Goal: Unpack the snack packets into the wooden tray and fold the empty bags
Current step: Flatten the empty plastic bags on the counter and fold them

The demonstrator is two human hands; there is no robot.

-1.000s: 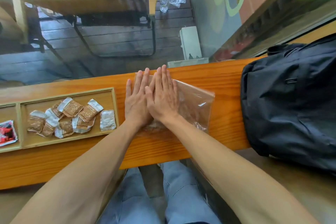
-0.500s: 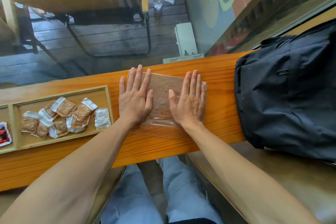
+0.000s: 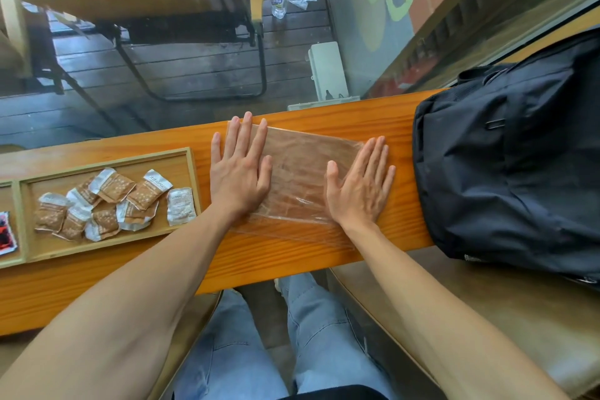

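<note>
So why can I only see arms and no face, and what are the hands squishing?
The camera sits on the person's head and looks down, so you see what they see: their own arms, hands and knees. There is no robot here, and just this one view.

The left hand and the right hand lie flat, fingers straight, on the two ends of a clear plastic bag. They press on it; neither hand grips anything. The bag looks empty and lies on an orange wooden counter.

To the left is a wooden tray with small brown and white snack packets piled in it. To the right a black backpack rests on the counter.
</note>
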